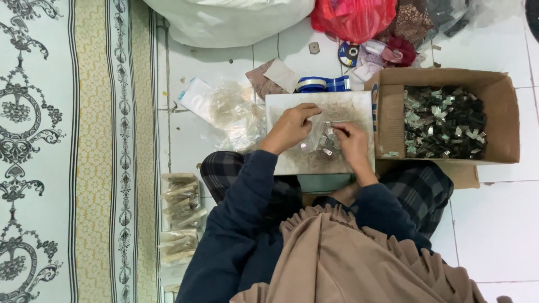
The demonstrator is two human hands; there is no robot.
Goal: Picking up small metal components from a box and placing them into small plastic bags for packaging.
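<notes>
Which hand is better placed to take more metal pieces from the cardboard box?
The right hand, probably. It rests on the metal pieces on the board's right side, next to the cardboard box. The left hand holds a clear plastic bag farther from the box.

Lighting is bright, even and diffuse, apparently from overhead. Shadows are soft: a faint one lies under the white sack point(230, 19), and another beside the cardboard box point(502, 112) right of the hands. The white floor tiles point(494, 219) show mild sheen, no hard glare. Focus is moderate; the small metal pieces point(443, 120) in the box blur together.
</notes>
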